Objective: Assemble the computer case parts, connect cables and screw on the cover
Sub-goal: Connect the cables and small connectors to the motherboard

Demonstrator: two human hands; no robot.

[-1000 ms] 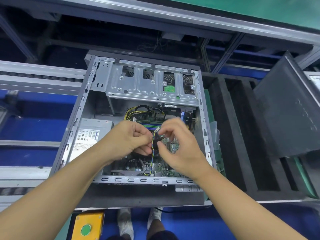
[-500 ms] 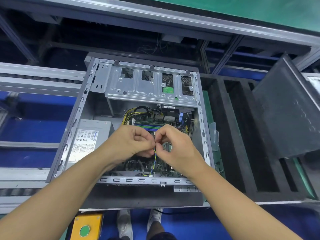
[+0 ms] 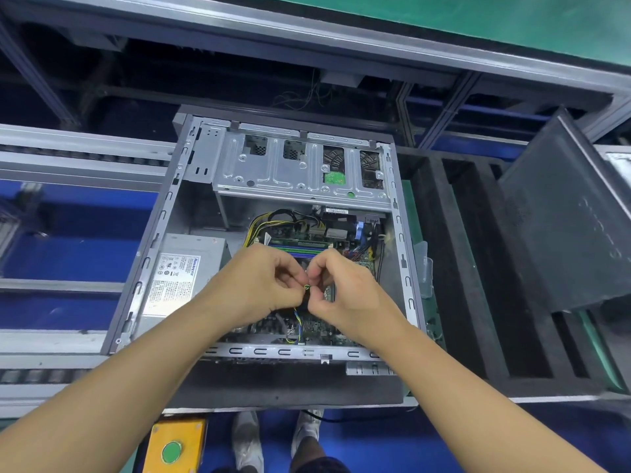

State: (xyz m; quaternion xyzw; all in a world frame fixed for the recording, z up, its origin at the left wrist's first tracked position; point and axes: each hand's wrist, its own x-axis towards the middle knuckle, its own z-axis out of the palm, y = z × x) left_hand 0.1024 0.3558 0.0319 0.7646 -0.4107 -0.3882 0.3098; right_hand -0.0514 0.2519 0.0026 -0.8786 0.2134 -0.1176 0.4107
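An open grey computer case (image 3: pixel 160 230) lies flat in front of me, its motherboard (image 3: pixel 317 327) exposed. A thin cable of yellow, blue and green wires (image 3: pixel 298 324) rises from the board's near edge to my fingertips. My left hand (image 3: pixel 263 288) and my right hand (image 3: pixel 345 293) meet above the board, fingers curled, both pinching the cable's upper end. What sits at that end is hidden between the fingers. The dark case cover (image 3: pixel 566 230) leans at the right.
A silver power supply (image 3: pixel 181 278) fills the case's left side and a metal drive cage (image 3: pixel 300 169) its far end. Black foam trays (image 3: pixel 478 285) lie to the right. A yellow box with a green button (image 3: pixel 172 450) sits below the bench edge, beside my shoes.
Both hands have drawn closer together, fingertips now touching around the cable end. They shifted slightly toward the case's far side.
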